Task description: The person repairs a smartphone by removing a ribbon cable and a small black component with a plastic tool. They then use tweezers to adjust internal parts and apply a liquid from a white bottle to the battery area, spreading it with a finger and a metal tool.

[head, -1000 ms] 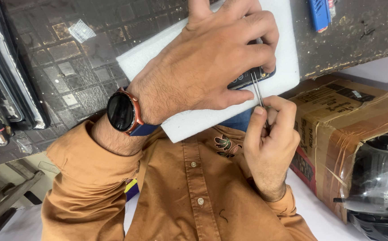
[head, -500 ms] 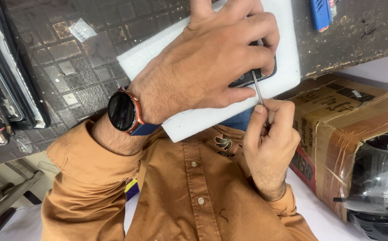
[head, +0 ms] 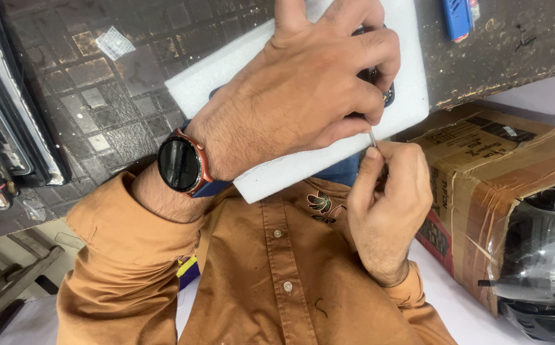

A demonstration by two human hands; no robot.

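The light was bright, even and soft, with only faint shadows under the left hand [head: 303, 96]. Glare shone on the helmet visor [head: 546, 255] and the watch face [head: 178, 164]. The focus was sharp; the corners looked slightly stretched.

The right hand [head: 389, 204] has drawn the thin metal tool [head: 372, 140] slightly back from the dark phone [head: 380, 86]

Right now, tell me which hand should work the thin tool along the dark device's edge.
Right. The right hand pinches the thin tool, tip at the dark device; the left hand presses it onto the white foam pad.
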